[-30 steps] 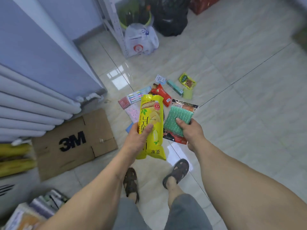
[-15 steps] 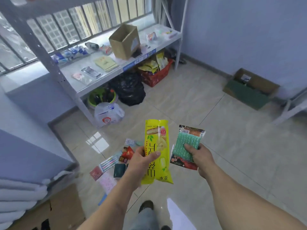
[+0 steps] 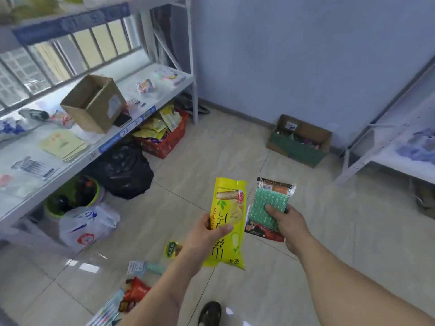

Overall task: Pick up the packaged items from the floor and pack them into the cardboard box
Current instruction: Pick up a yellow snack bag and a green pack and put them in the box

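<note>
Both grips closed on goods: left hand (image 3: 202, 234) pinches a tall yellow snack packet (image 3: 227, 222), upright, thumb across its front; right hand (image 3: 286, 221) clamps a green scouring pad pack (image 3: 268, 208) with red-black card backing. Both held above the tiled floor (image 3: 235, 149). Open cardboard box (image 3: 94, 103) sits tilted on the shelf (image 3: 70, 147), well apart. Loose packets (image 3: 135, 291) lie on the floor below.

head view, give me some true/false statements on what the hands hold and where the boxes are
1. The left hand holds a yellow snack packet. True.
2. The right hand is empty. False: it grips a green scrubber pack.
3. An open cardboard box sits on the shelf. True.
4. No packets remain on the floor. False: a red packet and others lie there.
</note>
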